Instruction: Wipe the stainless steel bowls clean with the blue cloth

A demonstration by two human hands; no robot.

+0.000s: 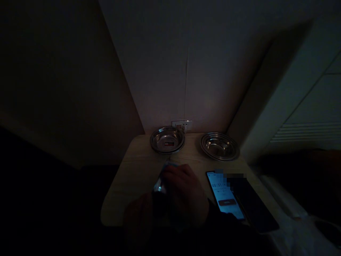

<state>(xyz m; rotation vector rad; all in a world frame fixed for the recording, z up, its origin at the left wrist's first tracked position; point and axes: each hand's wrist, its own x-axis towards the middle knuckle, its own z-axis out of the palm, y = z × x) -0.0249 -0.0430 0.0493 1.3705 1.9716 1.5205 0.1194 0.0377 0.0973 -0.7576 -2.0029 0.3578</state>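
The scene is very dark. Low in the middle, my right hand (pixel 186 192) has its fingers curled over a thin bluish piece (pixel 170 164) that looks like cloth. Beside it my left hand (pixel 140 213), closed and mostly in shadow, grips the near left side of a shiny metal object (pixel 160 186). Only a bright glint of that object shows between the hands; its full shape is hidden. Farther back on the table are a round metal bowl (pixel 167 139) with a dark label inside and a stack of metal bowls (pixel 220 146) to its right.
A lit phone (pixel 225 195) showing a timer lies right of my right hand, against a dark flat object (pixel 255 206). The pale wooden table (pixel 128 177) meets a wall with a socket (pixel 182 124) behind the bowls. A white slatted panel (pixel 306 131) stands at the right.
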